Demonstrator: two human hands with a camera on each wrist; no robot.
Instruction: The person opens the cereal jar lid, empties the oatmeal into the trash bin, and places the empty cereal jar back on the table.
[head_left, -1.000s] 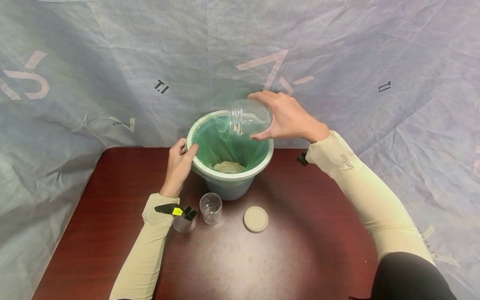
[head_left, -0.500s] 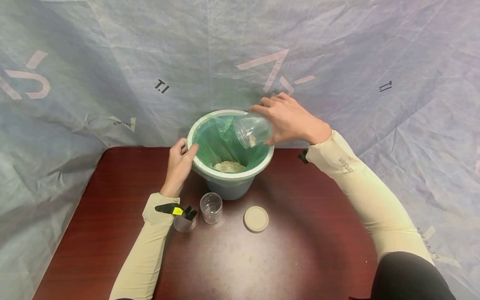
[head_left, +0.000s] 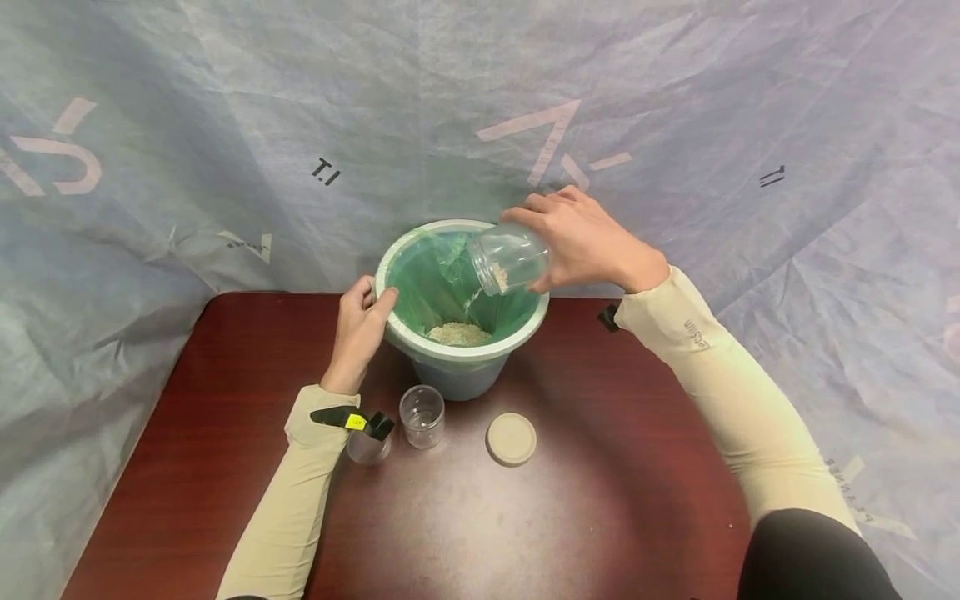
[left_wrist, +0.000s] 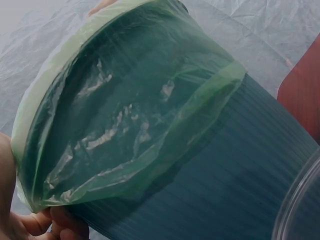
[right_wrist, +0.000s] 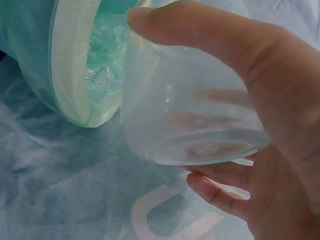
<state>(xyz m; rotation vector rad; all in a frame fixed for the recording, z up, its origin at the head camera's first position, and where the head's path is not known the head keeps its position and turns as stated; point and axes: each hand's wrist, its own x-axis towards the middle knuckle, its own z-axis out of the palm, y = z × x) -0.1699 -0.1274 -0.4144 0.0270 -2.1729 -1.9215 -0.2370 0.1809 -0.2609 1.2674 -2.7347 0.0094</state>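
Note:
My right hand (head_left: 588, 237) grips a clear jar (head_left: 517, 254) tipped mouth-down to the left over a bin (head_left: 457, 375). Pale grains lie near the jar's mouth, and a thin stream of them falls into the bin. A green plastic bag lines the bin and folds out over its rim, as the left wrist view shows. At the bottom of the liner sits a heap of pale grains (head_left: 459, 334). The left rim is held by my left hand (head_left: 358, 333), thumb on top and fingers outside. In the right wrist view, thumb and fingers wrap round the jar (right_wrist: 185, 110).
A clear empty cup (head_left: 422, 418) stands in front of the bin. Another clear round container (head_left: 368, 448) is partly hidden under my left wrist camera. A round beige lid (head_left: 512, 439) lies on the dark red table (head_left: 637, 467). A grey sheet (head_left: 225, 100) hangs behind.
My right hand has tilted the jar further mouth-down and lowered it slightly over the bin. Grains now gather at its mouth and fall. My left hand stays on the rim.

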